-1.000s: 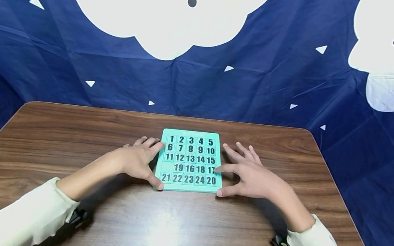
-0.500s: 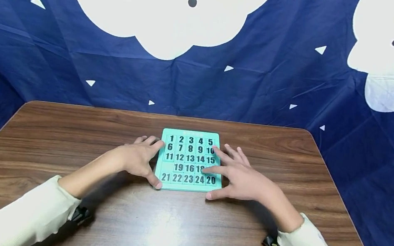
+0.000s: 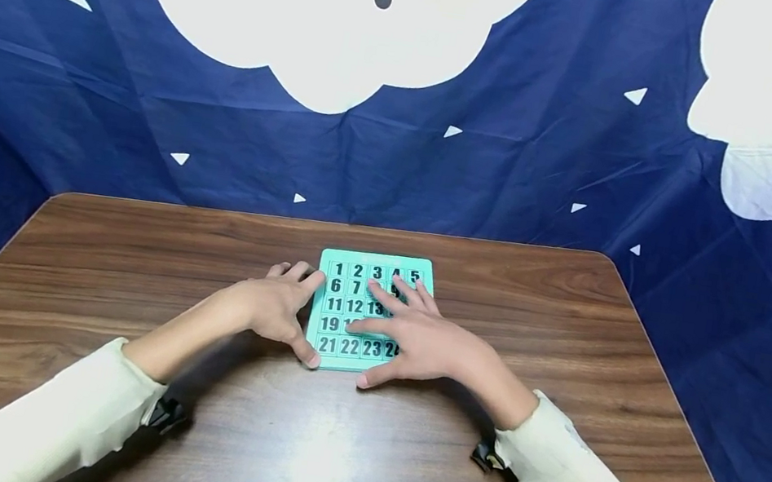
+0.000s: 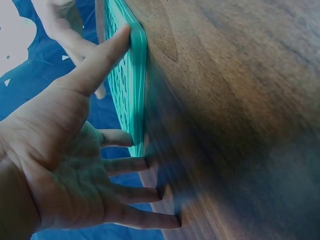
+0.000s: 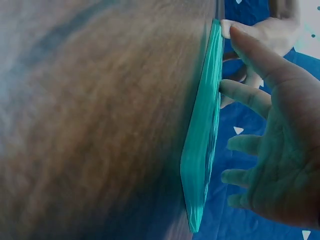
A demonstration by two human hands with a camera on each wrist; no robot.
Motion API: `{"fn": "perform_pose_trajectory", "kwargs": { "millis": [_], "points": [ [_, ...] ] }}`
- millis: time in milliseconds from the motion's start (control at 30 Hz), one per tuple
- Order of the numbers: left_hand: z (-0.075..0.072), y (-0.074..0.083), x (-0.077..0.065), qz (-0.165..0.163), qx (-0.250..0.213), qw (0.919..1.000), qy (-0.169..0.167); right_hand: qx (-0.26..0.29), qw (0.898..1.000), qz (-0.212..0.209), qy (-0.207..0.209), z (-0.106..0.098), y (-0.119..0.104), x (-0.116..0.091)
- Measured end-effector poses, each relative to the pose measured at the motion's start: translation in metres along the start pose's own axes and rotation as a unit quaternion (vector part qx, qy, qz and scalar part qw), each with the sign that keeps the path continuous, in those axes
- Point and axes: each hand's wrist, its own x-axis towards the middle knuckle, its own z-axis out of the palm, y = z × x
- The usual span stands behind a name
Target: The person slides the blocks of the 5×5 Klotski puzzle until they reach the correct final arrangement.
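Observation:
A turquoise sliding number puzzle (image 3: 319, 307) lies flat on the wooden table, its tiles bearing black numbers. My left hand (image 3: 272, 311) rests at its left side, thumb on the near left corner and index fingertip at the left edge. In the left wrist view the other left fingers (image 4: 145, 218) reach down to the tabletop. Over the tiles spreads my right hand (image 3: 426, 350), index fingertip on a fourth-row tile just right of tile 19 (image 3: 330, 324). That fingertip also touches the puzzle's face in the right wrist view. The right hand hides much of the puzzle's right side.
The brown wooden table (image 3: 132, 255) extends around the puzzle on all sides. Behind it hangs a dark blue cloth (image 3: 237, 138) with white cloud shapes. Dark devices (image 3: 167, 414) sit under both sleeve cuffs.
My right hand has slid left across the puzzle, its index finger moving along the fourth row. Tile 19 has shifted left into the gap at that row's left end. My left hand stays in place.

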Motion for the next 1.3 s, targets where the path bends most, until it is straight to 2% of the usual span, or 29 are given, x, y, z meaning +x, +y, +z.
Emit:
{"fn": "perform_pose_trajectory", "kwargs": {
  "millis": [133, 267, 367, 467, 700, 867, 1000, 1133, 1300],
  "points": [
    [0.001, 0.0, -0.001, -0.003, 0.0, 1.0, 0.001, -0.004, 1.0, -0.003, 0.024, -0.006, 0.008, -0.009],
    [0.003, 0.002, 0.001, 0.0, -0.012, 0.9999, 0.001, -0.008, 0.998, 0.028, 0.055, -0.013, 0.025, -0.034],
    [0.003, 0.002, 0.003, 0.001, -0.013, 0.9999, 0.002, 0.0, 0.997, 0.05, 0.059, -0.014, 0.035, -0.047],
    [0.003, 0.003, 0.003, -0.002, -0.01, 0.9999, 0.001, 0.006, 0.997, 0.046, 0.056, -0.012, 0.035, -0.046],
    [0.003, -0.001, 0.001, -0.006, -0.011, 0.9999, -0.006, 0.003, 0.999, 0.005, 0.049, -0.006, 0.025, -0.032],
    [0.004, -0.001, 0.0, 0.002, -0.013, 0.9999, -0.005, 0.032, 0.997, 0.02, 0.063, -0.012, 0.032, -0.053],
    [0.003, -0.001, 0.001, 0.007, -0.008, 0.9999, -0.004, 0.056, 0.996, 0.033, 0.055, -0.013, 0.04, -0.067],
    [0.002, 0.0, 0.001, 0.004, 0.0, 1.0, -0.004, 0.066, 0.996, 0.04, 0.048, -0.01, 0.045, -0.067],
    [0.001, 0.0, 0.0, 0.0, 0.002, 1.0, -0.005, 0.035, 0.996, 0.051, 0.068, -0.014, 0.046, -0.058]
  ]
}}
